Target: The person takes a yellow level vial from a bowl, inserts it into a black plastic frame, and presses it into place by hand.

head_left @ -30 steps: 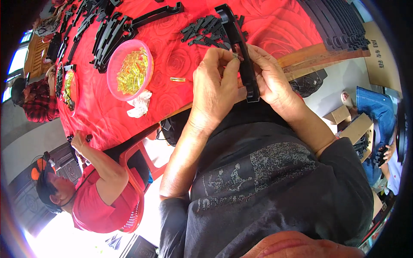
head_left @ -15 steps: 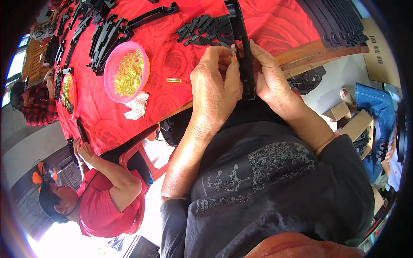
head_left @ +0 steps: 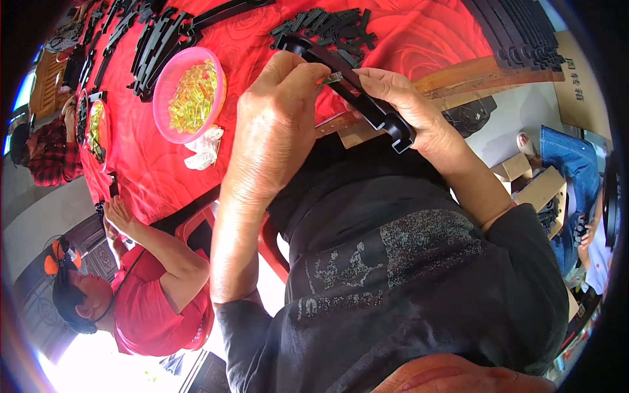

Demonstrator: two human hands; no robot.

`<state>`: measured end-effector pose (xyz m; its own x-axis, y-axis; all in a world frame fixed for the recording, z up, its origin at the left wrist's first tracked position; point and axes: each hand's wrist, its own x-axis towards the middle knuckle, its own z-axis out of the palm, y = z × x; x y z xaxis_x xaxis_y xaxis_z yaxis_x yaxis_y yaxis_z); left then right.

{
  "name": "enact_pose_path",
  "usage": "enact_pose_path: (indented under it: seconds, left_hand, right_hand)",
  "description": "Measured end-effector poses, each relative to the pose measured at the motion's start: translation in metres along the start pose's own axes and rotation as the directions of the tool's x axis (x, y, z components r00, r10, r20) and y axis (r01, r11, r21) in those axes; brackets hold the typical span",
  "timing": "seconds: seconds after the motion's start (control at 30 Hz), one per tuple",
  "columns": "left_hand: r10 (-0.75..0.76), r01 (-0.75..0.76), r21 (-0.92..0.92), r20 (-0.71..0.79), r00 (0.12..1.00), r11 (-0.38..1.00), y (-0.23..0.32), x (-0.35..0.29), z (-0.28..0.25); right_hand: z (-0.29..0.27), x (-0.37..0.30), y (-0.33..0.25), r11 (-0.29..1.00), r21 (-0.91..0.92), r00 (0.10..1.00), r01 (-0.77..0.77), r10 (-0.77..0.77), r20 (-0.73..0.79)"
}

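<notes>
My right hand point(head_left: 403, 105) grips a long black plastic bar point(head_left: 386, 121) with a channel along it and a notched, curved end. The bar lies slantwise in front of me, its near end to the right. At the bar's upper part, my left hand point(head_left: 278, 111) pinches a small clear greenish vial point(head_left: 333, 78) between thumb and forefinger. The vial is against or just over the bar; I cannot tell whether it sits in it. A pink bowl point(head_left: 161, 121) of yellow-green vials point(head_left: 193, 98) stands left of my left hand. Beyond the bar lies a pile of small black strips point(head_left: 327, 29).
A red rose-patterned cloth point(head_left: 242, 39) covers the table. More black bars point(head_left: 157, 46) lie at the far left, and a stack of them point(head_left: 517, 33) at the right. Crumpled white tissue point(head_left: 204, 149) is beside the bowl. A person in red point(head_left: 160, 295) works at the left.
The bar has turned from nearly upright to slanted, its near end swinging right. My left hand has moved left and up with the vial. The loose vial on the cloth no longer shows.
</notes>
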<state>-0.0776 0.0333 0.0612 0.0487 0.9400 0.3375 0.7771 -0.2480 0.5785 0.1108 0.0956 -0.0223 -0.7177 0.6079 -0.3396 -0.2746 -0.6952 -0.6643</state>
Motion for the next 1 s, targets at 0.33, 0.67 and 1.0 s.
enact_pose_path:
  seconds: [0.33, 0.67, 1.0]
  left_hand:
    - [0.209, -0.212, -0.011, 0.233, 0.950, 0.977, -0.011, -0.004, -0.009]
    - [0.254, -0.248, -0.055, 0.265, 0.930, 0.967, -0.014, -0.010, 0.003]
    - [0.161, -0.140, -0.117, 0.194, 0.968, 0.983, -0.016, -0.025, 0.014]
  right_hand:
    - [-0.010, 0.003, -0.003, 0.994, -0.033, 0.980, -0.100, 0.104, 0.170]
    - [0.000, -0.001, -0.019, 0.912, -0.409, 0.987, -0.023, 0.085, 0.134]
    - [-0.001, -0.007, -0.020, 0.915, -0.400, 0.978, -0.044, 0.122, 0.171]
